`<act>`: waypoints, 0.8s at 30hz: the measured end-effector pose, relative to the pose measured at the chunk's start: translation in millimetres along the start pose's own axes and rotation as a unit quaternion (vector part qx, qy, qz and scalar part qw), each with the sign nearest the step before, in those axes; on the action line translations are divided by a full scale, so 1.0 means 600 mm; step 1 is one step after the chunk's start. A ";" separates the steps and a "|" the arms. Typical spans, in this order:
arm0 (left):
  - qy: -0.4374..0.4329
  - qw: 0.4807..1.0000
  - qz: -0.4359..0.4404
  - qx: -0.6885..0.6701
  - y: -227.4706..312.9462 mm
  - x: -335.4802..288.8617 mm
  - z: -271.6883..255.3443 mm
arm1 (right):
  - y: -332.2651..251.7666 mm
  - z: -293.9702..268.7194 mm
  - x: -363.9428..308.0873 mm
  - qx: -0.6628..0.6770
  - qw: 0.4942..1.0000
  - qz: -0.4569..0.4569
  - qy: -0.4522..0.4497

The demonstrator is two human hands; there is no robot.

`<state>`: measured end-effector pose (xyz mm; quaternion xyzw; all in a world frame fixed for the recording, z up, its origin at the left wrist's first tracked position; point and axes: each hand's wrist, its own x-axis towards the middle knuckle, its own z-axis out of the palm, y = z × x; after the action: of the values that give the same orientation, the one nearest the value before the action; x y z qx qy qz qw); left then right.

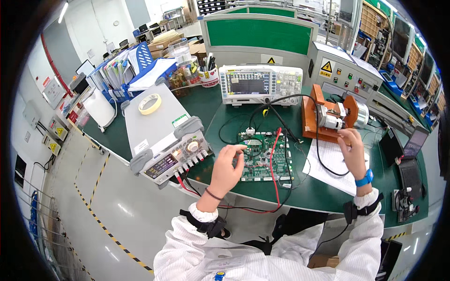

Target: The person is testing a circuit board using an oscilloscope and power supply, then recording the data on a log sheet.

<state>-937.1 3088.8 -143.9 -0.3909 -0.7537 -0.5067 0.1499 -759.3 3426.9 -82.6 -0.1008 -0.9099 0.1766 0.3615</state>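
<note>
My left hand (pixel 227 169) hovers at the left edge of a green circuit board (pixel 262 171), fingers bent, thumb apart from them, and nothing visible in it. Beyond the papers, my right hand (pixel 352 153) is raised with curled fingers and a gap at the thumb; it also appears to hold nothing. Close to its fingertips is a small silver motor (pixel 332 122) on an orange-brown mount (pixel 309 117). Red and black leads run across the board, and a black cable (pixel 317 145) loops over the printed sheets (pixel 328 164).
An oscilloscope (pixel 262 84) stands behind the board. To the left is a grey bench power supply (pixel 159 117) with a tape roll (pixel 150 104) on top. A control box (pixel 344 70) sits back right; a black laptop (pixel 412 145) and small metal fixture (pixel 404 206) are far right.
</note>
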 end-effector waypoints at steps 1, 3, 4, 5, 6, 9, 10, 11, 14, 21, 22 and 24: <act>-0.022 1.000 0.005 0.015 0.006 -0.007 0.004 | -0.013 0.003 -0.026 0.012 1.000 0.010 -0.011; -0.043 0.998 0.035 0.011 0.004 -0.019 0.021 | -0.047 -0.002 -0.071 0.042 0.997 0.056 -0.016; -0.046 0.998 0.036 0.007 0.006 -0.022 0.029 | -0.048 0.000 -0.094 0.041 0.998 0.042 0.003; -0.067 0.996 0.046 0.020 0.009 -0.025 0.036 | -0.052 -0.002 -0.110 0.044 0.997 0.057 0.004; -0.088 0.994 0.056 0.034 0.012 -0.026 0.043 | -0.056 -0.004 -0.125 0.056 0.995 0.085 0.006; -0.134 0.987 0.068 0.064 0.017 -0.023 0.061 | -0.057 -0.010 -0.139 0.068 0.992 0.109 0.011; -0.144 0.984 0.066 0.082 0.012 -0.023 0.065 | -0.056 -0.009 -0.136 0.072 0.992 0.100 0.007; -0.142 0.984 0.067 0.086 0.007 -0.021 0.068 | -0.057 -0.007 -0.132 0.076 0.992 0.098 0.008; -0.166 0.973 0.074 0.143 0.000 -0.016 0.071 | -0.071 -0.001 -0.108 0.078 0.996 0.033 0.016; -0.149 0.965 0.111 0.185 0.007 -0.011 0.118 | -0.086 0.005 -0.070 0.092 0.995 -0.033 -0.013; -0.144 0.965 0.105 0.191 0.006 -0.013 0.116 | -0.084 0.014 -0.064 0.099 0.994 -0.038 -0.012; -0.129 0.965 0.126 0.191 0.004 -0.017 0.114 | -0.074 0.030 -0.054 0.110 0.993 -0.046 -0.013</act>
<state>-917.0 3145.1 -179.3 -0.5090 -0.7939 -0.2757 0.1861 -751.0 3371.9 -97.6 -0.0162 -0.8936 0.2598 0.3658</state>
